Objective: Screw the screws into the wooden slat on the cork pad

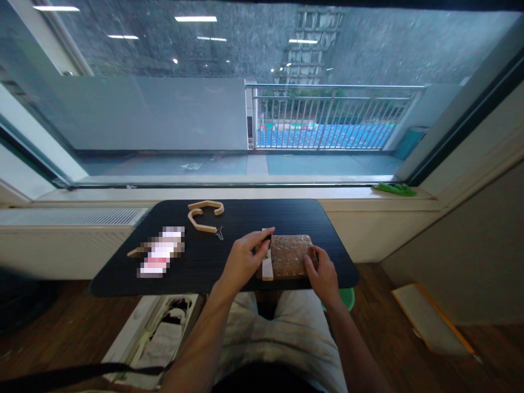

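Note:
A brown, speckled rectangular block [291, 256] lies flat near the front edge of the dark table, its exact kind unclear. Along its left end runs a narrow white strip [267, 268]. My left hand [244, 255] closes thumb and index finger at the upper part of this strip; a small dark spot shows between them, too small to name. At the block's right edge, my right hand [323, 273] grips with the thumb on top and the fingers curled at the side. Two curved pale wooden pieces [203, 226] rest farther back, beside several small metal pins or screws [220, 233].
On the left of the black table [229, 267] lies a blurred-out packet [161, 252] with a wooden stick [136, 251] poking out. A white box of items [123, 338] stands on the floor. Below the right edge is a green container [347, 298]. A window rises behind.

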Demonstrator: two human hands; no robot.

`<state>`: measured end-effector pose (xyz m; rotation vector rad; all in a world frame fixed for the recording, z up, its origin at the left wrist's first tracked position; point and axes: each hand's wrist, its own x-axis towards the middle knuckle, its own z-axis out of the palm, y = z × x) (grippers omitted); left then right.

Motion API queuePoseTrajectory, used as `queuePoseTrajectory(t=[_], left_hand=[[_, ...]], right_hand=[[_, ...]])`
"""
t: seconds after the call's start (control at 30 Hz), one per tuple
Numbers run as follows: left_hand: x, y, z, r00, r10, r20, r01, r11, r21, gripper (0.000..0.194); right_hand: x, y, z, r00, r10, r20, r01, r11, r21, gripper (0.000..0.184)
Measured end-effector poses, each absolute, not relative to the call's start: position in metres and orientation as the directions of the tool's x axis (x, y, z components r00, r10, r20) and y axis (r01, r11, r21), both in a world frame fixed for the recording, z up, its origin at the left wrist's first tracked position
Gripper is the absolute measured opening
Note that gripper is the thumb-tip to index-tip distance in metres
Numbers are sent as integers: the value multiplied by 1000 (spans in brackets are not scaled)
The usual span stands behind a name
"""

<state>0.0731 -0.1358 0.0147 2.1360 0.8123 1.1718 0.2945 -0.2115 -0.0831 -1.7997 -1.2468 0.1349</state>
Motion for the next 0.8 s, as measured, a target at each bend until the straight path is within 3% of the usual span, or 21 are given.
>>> queuePoseTrajectory(t=[0.8], left_hand=[[74, -137, 16, 447, 757, 477, 294, -628, 721, 40]], right_hand=[[295, -211, -84, 472, 787, 398, 696, -56, -716, 43]])
